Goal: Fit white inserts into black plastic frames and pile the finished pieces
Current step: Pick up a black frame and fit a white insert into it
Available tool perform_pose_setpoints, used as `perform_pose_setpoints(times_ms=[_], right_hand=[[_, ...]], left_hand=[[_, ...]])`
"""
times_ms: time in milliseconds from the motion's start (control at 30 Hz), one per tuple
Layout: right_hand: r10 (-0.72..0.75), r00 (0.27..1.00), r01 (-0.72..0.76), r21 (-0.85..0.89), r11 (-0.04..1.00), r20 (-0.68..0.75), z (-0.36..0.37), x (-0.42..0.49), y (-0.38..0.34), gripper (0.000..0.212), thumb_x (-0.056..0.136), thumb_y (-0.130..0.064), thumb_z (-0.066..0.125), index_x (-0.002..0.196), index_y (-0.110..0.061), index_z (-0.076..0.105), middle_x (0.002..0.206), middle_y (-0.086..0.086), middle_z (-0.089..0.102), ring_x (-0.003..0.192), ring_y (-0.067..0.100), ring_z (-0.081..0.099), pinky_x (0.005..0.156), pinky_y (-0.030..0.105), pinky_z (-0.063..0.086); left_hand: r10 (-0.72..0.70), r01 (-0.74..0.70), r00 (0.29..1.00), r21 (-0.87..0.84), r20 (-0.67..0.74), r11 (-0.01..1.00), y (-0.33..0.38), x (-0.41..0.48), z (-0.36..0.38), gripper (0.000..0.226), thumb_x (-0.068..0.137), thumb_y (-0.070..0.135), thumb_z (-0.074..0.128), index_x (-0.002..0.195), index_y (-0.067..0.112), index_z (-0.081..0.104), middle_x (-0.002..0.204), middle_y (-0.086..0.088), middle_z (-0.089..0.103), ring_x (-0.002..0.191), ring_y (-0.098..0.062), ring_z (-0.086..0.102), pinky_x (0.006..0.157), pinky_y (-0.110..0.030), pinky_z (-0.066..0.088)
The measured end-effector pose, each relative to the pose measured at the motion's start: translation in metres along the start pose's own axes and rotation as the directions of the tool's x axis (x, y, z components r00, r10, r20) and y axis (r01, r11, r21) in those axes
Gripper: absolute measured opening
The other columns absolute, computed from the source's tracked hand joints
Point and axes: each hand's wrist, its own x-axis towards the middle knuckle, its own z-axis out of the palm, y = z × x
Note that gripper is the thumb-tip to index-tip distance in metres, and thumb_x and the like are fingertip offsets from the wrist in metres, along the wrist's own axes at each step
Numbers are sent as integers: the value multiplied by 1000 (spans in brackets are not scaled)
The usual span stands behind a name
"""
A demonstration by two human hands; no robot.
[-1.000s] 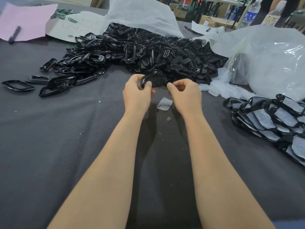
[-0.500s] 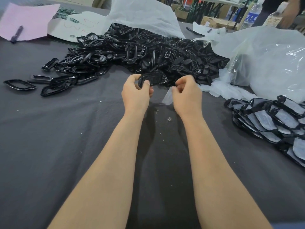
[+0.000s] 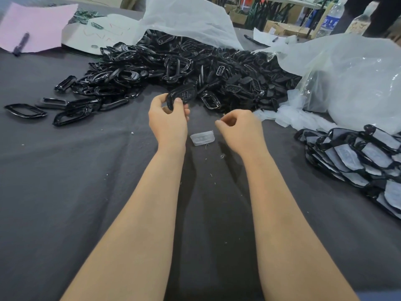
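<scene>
Head view: your left hand (image 3: 168, 123) grips a black frame (image 3: 183, 94); your right hand (image 3: 240, 129) curls empty beside the white insert (image 3: 202, 137) on the worktop (image 3: 65, 192)

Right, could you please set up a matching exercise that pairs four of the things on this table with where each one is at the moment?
Things
1. black frame
2. white insert
3. pile of finished pieces
4. pink paper

Places
A. far left corner, with a pen lying on it
B. on the dark cloth, between the left hand and the right hand
C. gripped by the left hand
D. at the right edge of the cloth

Pairs: 1-C, 2-B, 3-D, 4-A
</scene>
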Motion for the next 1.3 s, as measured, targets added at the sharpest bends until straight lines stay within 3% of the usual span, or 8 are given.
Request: perform_pose_setpoints(times_ms=[100,233,400,533,667,800,1033,1300], right_hand=[[76,981,-47,-161,986,177,2,-5,-7,27,82,-41,68,97,-19,67,107,3,67,104,22,59,93,40,49],[54,978,-21,-165,986,202,7,-7,-14,19,86,-31,66,96,-16,60,103,4,62,104,25,57,93,42,47],[-32,991,11,161,987,130,6,-4,-10,12,86,-14,66,90,-19,55,84,-6,57,84,14,56,67,11,39],[-3,999,-12,402,915,36,4,0,-6,13,87,-6,62,81,-18,62,76,0,65,76,18,64,85,38,54],[48,999,-44,663,748,12,-1,2,-3,21,91,0,57,80,-17,61,69,-2,64,56,0,61,62,17,52],[94,995,-76,850,522,31,-8,3,-3,15,91,-1,59,86,-15,61,66,-5,69,64,5,64,63,19,51],[1,992,79,642,762,-123,1,1,-8,11,91,-8,61,85,-17,63,80,-5,63,70,3,56,70,18,48],[74,960,103,590,801,-269,8,-1,-10,12,91,-4,58,86,-14,54,86,8,63,87,31,63,84,44,53]], left_hand=[[-2,2,1000,8,5,1000,0,-1,1,11,97,8,52,103,17,51,76,1,62,61,-4,60,61,-19,49],[3,-3,1000,26,15,1000,0,-3,0,12,96,9,53,104,17,51,74,3,61,60,-1,59,62,-19,52],[-2,1,1000,36,18,999,1,-3,0,13,96,9,53,106,17,51,73,3,62,58,0,59,63,-19,52],[-3,2,1000,50,21,999,0,-3,0,13,96,10,54,107,17,52,73,4,63,60,0,61,65,-20,53],[-2,-4,998,90,66,996,-1,-3,0,12,96,10,54,103,20,52,74,4,62,60,0,61,72,-25,55],[17,-41,987,148,162,988,-2,-5,1,18,96,9,55,96,26,51,78,-1,61,56,3,62,75,-28,56],[48,-118,943,194,330,974,0,-10,4,25,94,5,56,92,30,55,78,1,67,60,1,64,71,-22,57],[25,-106,905,168,425,980,0,-13,6,18,94,6,58,108,17,59,75,4,71,68,-3,69,71,-20,56]])
